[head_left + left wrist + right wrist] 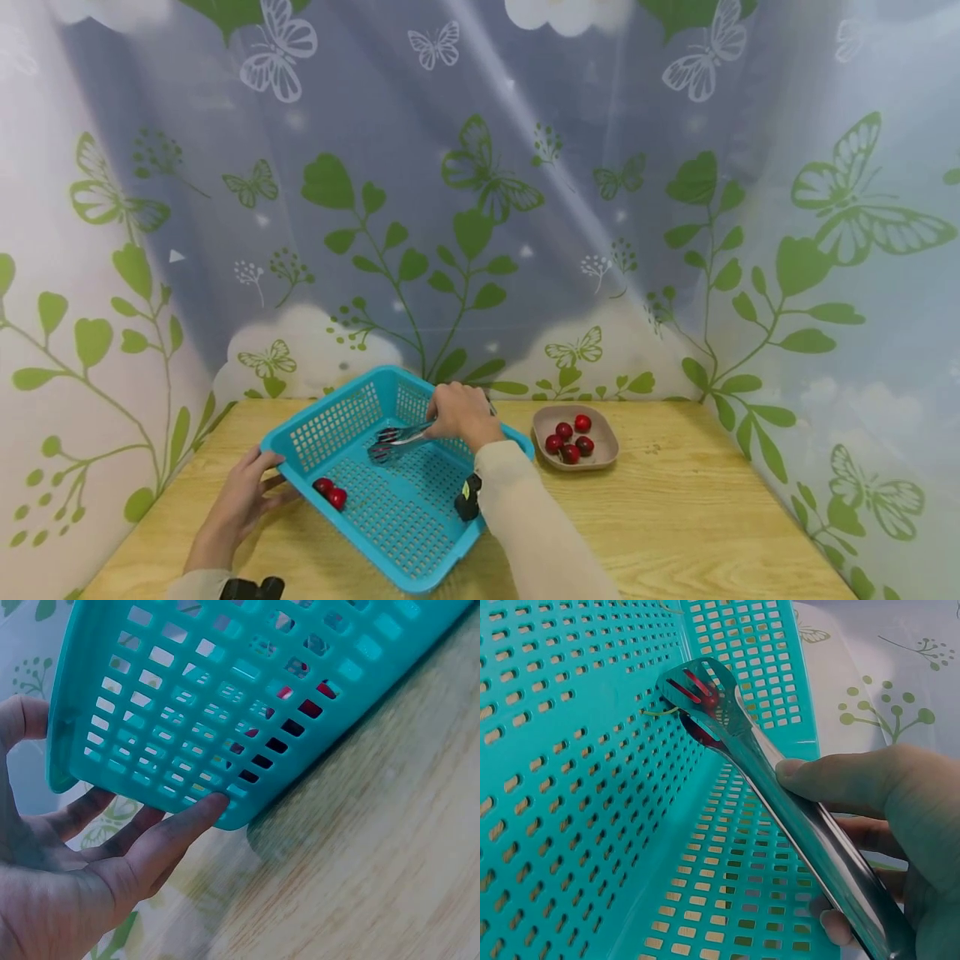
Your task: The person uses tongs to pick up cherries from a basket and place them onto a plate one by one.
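Observation:
A blue plastic basket (408, 492) with perforated walls stands at an angle on the table. My left hand (236, 504) holds its left corner, thumb over the rim and fingers against the outer wall (217, 750) below. Inside the basket, my right hand (461, 412) grips metal tongs (795, 802), their slotted heads pointing down toward a corner. Between those heads a red cherry (709, 697) shows, and a green stem (660, 713) sticks out beside them. More cherries (337, 498) lie on the basket floor along the left wall, near my left hand.
Right of the basket, a beige bowl (611, 450) holds several dark red cherries (563, 430). Both stand on a light wooden table (697, 517). A curtain (570, 250) printed with leaves and butterflies hangs behind and at both sides.

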`<state>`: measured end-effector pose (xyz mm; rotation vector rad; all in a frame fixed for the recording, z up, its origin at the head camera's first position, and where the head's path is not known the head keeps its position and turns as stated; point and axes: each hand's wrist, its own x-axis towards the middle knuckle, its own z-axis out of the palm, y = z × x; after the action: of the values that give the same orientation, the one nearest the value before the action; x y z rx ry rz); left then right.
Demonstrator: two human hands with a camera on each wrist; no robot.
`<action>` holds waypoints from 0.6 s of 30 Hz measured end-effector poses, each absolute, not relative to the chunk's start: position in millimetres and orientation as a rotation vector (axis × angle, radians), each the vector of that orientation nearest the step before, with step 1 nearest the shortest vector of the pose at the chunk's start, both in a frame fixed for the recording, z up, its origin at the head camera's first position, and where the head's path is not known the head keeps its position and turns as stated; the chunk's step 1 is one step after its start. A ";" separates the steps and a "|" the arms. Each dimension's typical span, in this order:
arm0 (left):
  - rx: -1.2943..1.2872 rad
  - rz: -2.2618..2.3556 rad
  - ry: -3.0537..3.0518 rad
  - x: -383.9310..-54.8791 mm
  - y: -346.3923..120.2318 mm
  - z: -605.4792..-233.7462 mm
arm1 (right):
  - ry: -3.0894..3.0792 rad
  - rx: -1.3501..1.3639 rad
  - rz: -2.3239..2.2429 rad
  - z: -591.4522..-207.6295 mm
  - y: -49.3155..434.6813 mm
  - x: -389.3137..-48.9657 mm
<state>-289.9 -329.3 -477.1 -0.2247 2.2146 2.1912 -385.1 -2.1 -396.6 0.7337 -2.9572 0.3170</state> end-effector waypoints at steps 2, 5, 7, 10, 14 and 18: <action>-0.221 2.194 2.219 -291.1 -328.9 -477.7 | -2.953 0.732 0.306 -396.8 -2.3 -384.9; -0.224 2.195 2.222 -291.8 -329.5 -478.3 | -2.946 0.738 0.305 -397.4 -3.1 -384.4; -0.228 2.186 2.230 -291.8 -329.4 -478.2 | -2.943 0.741 0.314 -397.1 -3.3 -383.9; -0.231 2.173 2.237 -291.4 -328.7 -477.6 | -2.943 0.753 0.326 -394.7 -2.8 -382.1; -0.227 2.157 2.248 -290.6 -328.3 -477.1 | -2.924 0.780 0.348 -387.1 -2.5 -378.7; -0.237 2.150 2.245 -291.0 -328.3 -477.5 | -2.899 0.798 0.367 -377.4 -1.9 -374.6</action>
<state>-291.0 -328.3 -477.5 -0.2368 2.2451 2.1500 -374.6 -1.9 -377.4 0.7985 -2.8988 0.3675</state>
